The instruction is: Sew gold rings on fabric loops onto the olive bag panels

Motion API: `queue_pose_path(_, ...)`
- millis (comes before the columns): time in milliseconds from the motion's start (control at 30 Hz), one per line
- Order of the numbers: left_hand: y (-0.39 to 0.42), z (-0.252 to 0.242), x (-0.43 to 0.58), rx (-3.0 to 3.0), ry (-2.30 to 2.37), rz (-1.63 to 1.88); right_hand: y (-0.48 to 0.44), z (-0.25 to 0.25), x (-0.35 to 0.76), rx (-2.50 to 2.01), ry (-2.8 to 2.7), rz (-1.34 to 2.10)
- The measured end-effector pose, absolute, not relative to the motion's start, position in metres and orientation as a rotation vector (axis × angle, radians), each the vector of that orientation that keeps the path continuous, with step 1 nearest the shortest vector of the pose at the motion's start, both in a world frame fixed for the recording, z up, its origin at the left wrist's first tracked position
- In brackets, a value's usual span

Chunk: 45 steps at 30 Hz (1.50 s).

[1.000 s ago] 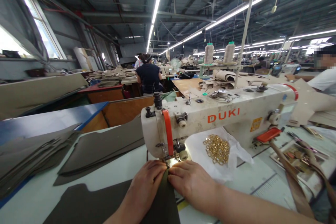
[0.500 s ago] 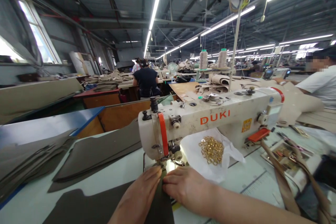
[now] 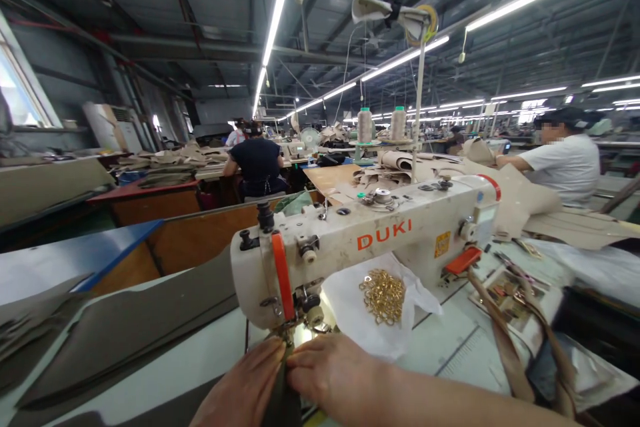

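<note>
A white sewing machine (image 3: 330,233) marked DUKI stands on the pale green table, its lamp lit by the needle. Just in front of the needle, my left hand (image 3: 250,380) presses down on a dark grey-brown piece of material (image 3: 286,397), fingers together. My right hand (image 3: 333,367) grips the right edge of the same piece, fingers bent and closed. The two hands are close together, with a strip of the material between them. The needle tip and the fingertips' undersides are hidden.
Gold-coloured rings (image 3: 383,295) lie on white paper (image 3: 340,303) under the machine arm. Dark cut pieces (image 3: 135,327) are stacked at left. A parts tray (image 3: 515,300) with brown straps is at right. Two people (image 3: 256,163) (image 3: 563,160) work farther back.
The whole view has turned slightly to the right, so the machine and hands appear farther left and a little lower. Both hands keep their places on the material by the needle.
</note>
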<state>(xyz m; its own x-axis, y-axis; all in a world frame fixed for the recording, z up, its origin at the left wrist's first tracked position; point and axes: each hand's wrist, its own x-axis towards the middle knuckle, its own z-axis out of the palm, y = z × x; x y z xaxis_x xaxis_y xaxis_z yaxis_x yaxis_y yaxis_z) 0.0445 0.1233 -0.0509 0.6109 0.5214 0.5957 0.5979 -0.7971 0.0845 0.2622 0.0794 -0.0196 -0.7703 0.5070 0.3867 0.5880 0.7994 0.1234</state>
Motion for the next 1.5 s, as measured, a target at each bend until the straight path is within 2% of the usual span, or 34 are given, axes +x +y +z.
queue_pose_path(400,0.128,-0.050,0.047,-2.713,-1.023,-0.898,0.085,-0.025,0.261,-0.830,-2.662,-0.316)
queue_pose_path(667,0.110,-0.026,0.065,-2.646,-0.904,-0.731,0.081,-0.024,0.261,-0.841,-2.654,-0.216)
queue_pose_path(933,0.108,-0.032,0.067,-2.569,-0.968,-0.632,0.081,-0.019,0.262,-0.845,-2.660,-0.156)
queue_pose_path(1367,0.044,-0.027,0.039,-2.452,-1.110,-0.759,0.056,-0.020,0.240,-0.607,-2.689,-0.198)
queue_pose_path(1500,0.027,-0.026,0.022,-2.419,-0.935,-0.704,0.054,-0.017,0.244,-0.640,-2.670,-0.124)
